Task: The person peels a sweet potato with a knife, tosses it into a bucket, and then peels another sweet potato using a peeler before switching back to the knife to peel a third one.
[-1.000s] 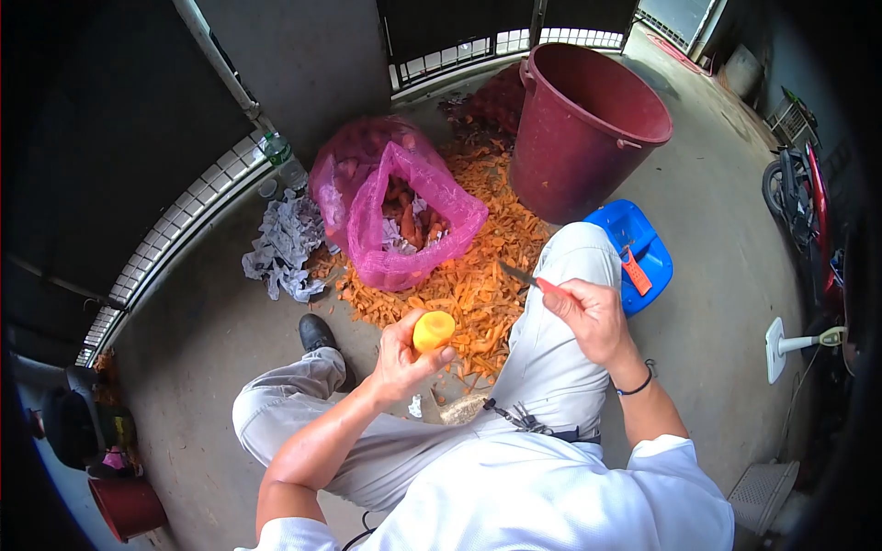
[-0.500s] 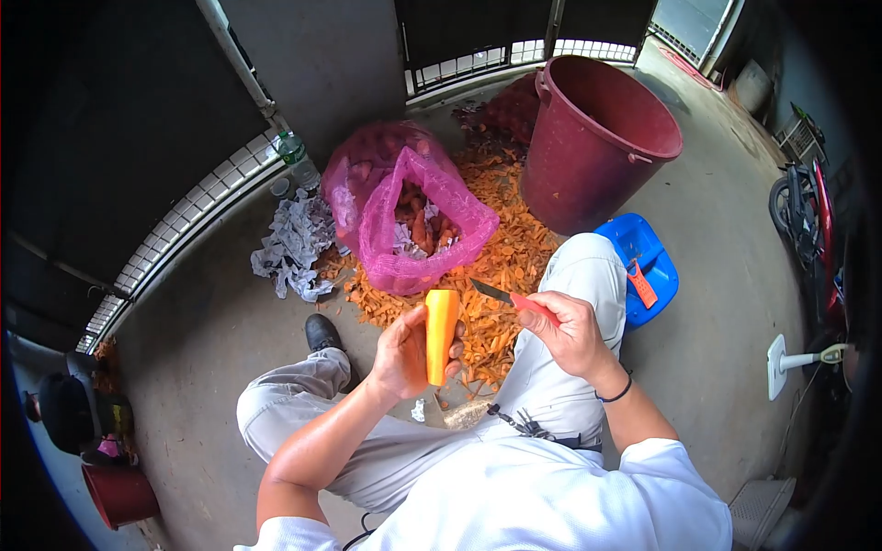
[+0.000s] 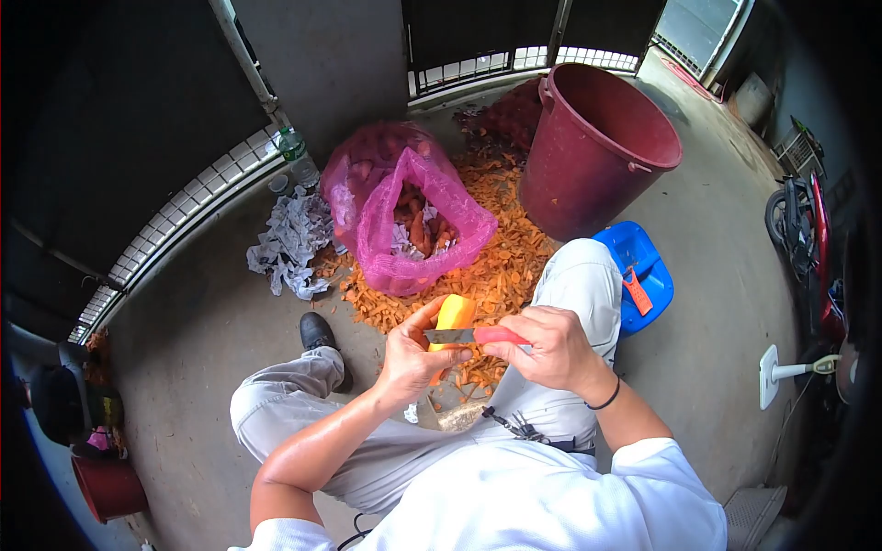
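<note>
- Head view, left hand (image 3: 409, 363): one, bare, curled closed about a carrot (image 3: 455, 312); thumb on the near side, index finger along the far side.
- Carrot: one, peeled, yellow-orange, held in front of the person between the knees; upper end clear of the grip, lower end partly covered by the thumb.
- Right hand (image 3: 556, 349): one, bare, clamped on the red handle of a knife (image 3: 501, 337); dark band (image 3: 604, 393) at the wrist.
- Knife: blade pointing left, lying across the carrot in this view; whether the edge touches the surface cannot be told.
- Hands: near each other, the blade spanning the gap between them.
- Peelings (image 3: 510, 262): orange heap on the floor beyond the hands.
- Pink mesh bag (image 3: 427, 275): mouth open, carrots inside, resting against the peelings.
- Blue tray (image 3: 659, 308): beside the right knee, an orange-handled tool (image 3: 637, 292) lying in it.
</note>
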`<state>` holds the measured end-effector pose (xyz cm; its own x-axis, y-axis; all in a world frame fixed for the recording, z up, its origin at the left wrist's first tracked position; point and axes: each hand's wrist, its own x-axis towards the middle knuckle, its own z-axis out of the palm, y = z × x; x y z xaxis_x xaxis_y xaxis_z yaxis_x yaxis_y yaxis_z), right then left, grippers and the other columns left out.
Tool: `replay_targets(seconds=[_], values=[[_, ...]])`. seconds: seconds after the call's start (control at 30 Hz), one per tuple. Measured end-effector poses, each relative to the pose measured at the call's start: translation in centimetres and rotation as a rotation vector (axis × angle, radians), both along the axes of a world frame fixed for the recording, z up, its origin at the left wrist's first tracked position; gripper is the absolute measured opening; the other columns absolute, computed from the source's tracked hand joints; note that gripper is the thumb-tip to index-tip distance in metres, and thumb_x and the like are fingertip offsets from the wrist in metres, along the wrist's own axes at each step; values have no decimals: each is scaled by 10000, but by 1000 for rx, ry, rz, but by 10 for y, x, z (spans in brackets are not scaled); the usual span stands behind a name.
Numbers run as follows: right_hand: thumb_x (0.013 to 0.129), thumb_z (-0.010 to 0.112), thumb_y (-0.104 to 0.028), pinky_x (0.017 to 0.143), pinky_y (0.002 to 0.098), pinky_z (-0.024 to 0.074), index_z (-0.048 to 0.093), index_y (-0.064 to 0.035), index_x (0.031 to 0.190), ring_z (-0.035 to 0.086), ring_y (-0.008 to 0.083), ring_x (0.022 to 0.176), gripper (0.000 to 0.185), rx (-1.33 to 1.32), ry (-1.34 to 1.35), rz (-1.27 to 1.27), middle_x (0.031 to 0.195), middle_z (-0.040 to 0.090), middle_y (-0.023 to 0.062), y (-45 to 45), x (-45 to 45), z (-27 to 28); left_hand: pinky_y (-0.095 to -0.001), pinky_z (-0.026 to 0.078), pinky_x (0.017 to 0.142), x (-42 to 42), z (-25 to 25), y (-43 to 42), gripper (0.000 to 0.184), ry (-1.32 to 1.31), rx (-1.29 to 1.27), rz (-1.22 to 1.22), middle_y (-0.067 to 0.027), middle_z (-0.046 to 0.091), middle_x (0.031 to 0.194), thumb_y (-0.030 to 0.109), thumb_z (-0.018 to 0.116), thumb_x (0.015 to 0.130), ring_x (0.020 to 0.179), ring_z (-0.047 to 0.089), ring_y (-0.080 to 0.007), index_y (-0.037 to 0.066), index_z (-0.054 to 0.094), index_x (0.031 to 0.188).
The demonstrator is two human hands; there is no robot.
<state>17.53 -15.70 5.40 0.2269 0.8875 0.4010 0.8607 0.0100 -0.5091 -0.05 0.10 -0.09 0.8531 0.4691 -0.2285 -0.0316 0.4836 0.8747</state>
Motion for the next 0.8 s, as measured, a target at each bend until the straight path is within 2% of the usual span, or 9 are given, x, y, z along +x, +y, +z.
replay_targets(seconds=[0.07,0.13,0.33,0.4,0.5,0.57,0.63,0.8], values=[[850,820,-352,549,412,496,719,-88,834,641,280,602,283,-17,-28,-1,659,602,79,2,-3,-1,-254,523,538,-1,-1,-3,827,-2,54,24,-100,700,1157,-118,809,784,813,690,-128,31,476,1526],[852,818,-352,550,410,498,718,-88,835,643,280,603,283,-35,-56,-2,662,607,80,2,-4,0,-258,529,558,-3,0,-2,821,4,-44,-2,-103,697,1167,-129,797,778,814,690,-129,16,480,1522],[860,815,-333,549,415,498,727,-85,842,646,287,603,263,-70,-70,9,653,601,90,-1,2,7,-257,538,583,-4,7,-4,794,-6,-125,15,-103,692,1206,-119,795,784,844,686,-127,6,493,1507],[870,815,-306,548,415,490,741,-76,858,642,294,608,241,27,-33,-124,662,610,102,-1,11,11,-256,539,588,-4,7,-2,791,-28,-133,-1,-107,690,1218,-115,795,785,859,686,-126,4,492,1506],[875,818,-273,559,411,491,765,-69,903,641,301,620,213,-15,44,-269,682,627,114,-6,26,11,-257,542,596,-4,9,-4,790,-48,-129,-24,-113,684,1240,-109,792,791,884,685,-127,9,487,1509],[880,818,-260,567,410,490,774,-59,945,641,303,628,216,19,93,-248,695,639,117,-7,22,13,-259,544,600,-4,9,-4,792,-47,-117,-21,-115,680,1249,-107,789,795,893,684,-128,16,482,1514],[866,828,-250,569,408,496,778,-54,968,642,303,629,226,38,157,-105,693,639,110,-7,12,12,-261,561,656,-5,10,-3,812,-123,-305,-7,-128,679,1272,-134,757,813,915,685,-134,1,434,1546],[854,824,-335,557,398,506,745,-97,863,647,275,595,250,-33,-38,-3,664,620,73,-6,0,3,-287,570,603,-3,20,-5,835,-86,-278,12,-131,673,1251,-132,770,797,907,697,-153,17,432,1546]])
